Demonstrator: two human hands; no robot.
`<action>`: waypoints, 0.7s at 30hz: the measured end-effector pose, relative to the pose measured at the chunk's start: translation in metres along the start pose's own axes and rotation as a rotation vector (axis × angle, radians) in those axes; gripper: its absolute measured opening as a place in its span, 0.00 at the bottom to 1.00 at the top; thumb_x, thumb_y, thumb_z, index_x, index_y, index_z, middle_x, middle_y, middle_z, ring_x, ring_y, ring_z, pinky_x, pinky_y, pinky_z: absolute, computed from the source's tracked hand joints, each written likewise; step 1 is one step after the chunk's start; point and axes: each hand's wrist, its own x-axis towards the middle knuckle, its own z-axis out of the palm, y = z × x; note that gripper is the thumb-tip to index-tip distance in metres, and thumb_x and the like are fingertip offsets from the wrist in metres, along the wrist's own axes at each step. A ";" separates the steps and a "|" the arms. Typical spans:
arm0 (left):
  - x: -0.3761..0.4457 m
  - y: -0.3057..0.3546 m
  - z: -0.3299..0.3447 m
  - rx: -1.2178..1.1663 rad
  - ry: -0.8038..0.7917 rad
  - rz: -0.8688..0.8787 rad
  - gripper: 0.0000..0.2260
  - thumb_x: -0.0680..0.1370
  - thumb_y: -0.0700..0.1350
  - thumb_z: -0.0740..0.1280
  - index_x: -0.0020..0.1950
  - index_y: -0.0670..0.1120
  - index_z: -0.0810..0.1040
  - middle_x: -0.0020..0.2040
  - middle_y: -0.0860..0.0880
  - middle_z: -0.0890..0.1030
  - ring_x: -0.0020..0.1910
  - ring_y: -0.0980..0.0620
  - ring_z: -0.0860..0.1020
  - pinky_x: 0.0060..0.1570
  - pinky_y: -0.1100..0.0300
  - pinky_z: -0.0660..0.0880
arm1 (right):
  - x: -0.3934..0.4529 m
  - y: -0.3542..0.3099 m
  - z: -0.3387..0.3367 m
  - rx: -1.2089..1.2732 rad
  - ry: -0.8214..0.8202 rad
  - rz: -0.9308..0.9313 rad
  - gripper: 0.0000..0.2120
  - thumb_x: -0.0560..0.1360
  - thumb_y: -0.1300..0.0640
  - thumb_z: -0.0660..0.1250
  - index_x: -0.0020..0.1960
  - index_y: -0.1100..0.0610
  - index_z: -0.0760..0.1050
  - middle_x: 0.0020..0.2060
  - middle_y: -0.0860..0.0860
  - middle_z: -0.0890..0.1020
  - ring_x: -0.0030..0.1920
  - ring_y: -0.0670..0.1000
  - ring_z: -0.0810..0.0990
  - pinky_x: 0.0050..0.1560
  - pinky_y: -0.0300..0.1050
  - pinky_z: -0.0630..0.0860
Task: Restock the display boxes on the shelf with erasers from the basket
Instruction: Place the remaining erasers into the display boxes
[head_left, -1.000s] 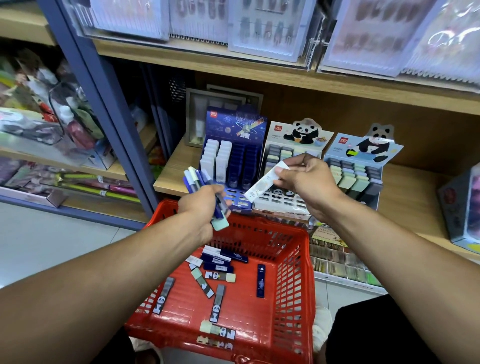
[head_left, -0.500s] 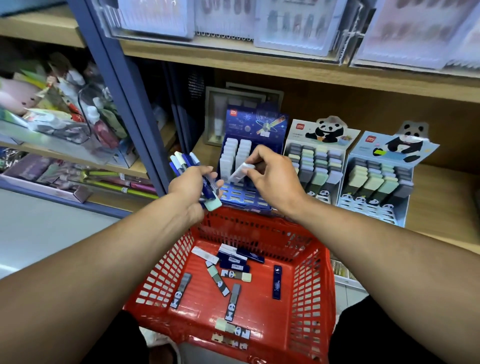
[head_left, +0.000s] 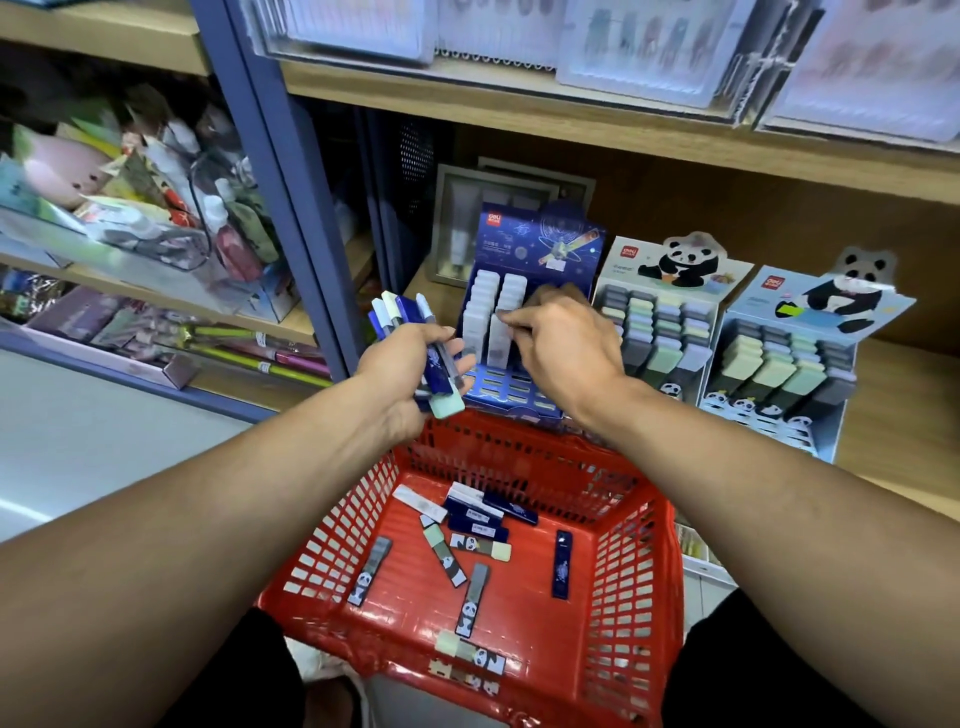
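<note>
A red basket below the shelf holds several loose erasers, blue-sleeved and panda-sleeved. My left hand grips a bundle of erasers, mostly blue and white ones. My right hand pinches a white eraser standing in a slot of the blue display box. Two panda display boxes, the nearer panda box and the far panda box, stand to the right, filled with pastel and grey erasers.
A blue steel upright rises left of the boxes. A grey framed pack stands behind the blue box. The wooden shelf runs right. Clear packs hang from the shelf above. Mixed goods fill the left bay.
My right hand carried the white eraser from in front of the panda box leftward and set it into a slot of the blue box. The view has shifted left.
</note>
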 end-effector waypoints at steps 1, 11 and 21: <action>-0.001 0.000 0.000 -0.004 -0.012 -0.001 0.03 0.80 0.40 0.66 0.53 0.43 0.78 0.54 0.44 0.85 0.48 0.47 0.85 0.40 0.53 0.82 | 0.000 0.000 0.001 -0.042 -0.018 -0.001 0.12 0.82 0.51 0.62 0.61 0.44 0.82 0.55 0.49 0.80 0.60 0.54 0.72 0.50 0.48 0.71; -0.022 0.005 0.002 -0.018 -0.243 -0.060 0.15 0.79 0.39 0.64 0.66 0.39 0.77 0.52 0.45 0.86 0.42 0.50 0.86 0.39 0.56 0.83 | -0.001 -0.007 -0.005 0.385 -0.041 0.100 0.20 0.82 0.45 0.61 0.71 0.50 0.74 0.54 0.49 0.76 0.51 0.48 0.75 0.54 0.44 0.72; -0.025 0.001 0.010 0.160 -0.387 -0.122 0.08 0.80 0.44 0.67 0.54 0.42 0.83 0.49 0.46 0.86 0.39 0.53 0.85 0.38 0.58 0.81 | -0.005 0.000 -0.023 1.391 -0.313 0.509 0.04 0.81 0.58 0.66 0.50 0.58 0.76 0.35 0.51 0.83 0.31 0.46 0.76 0.33 0.39 0.69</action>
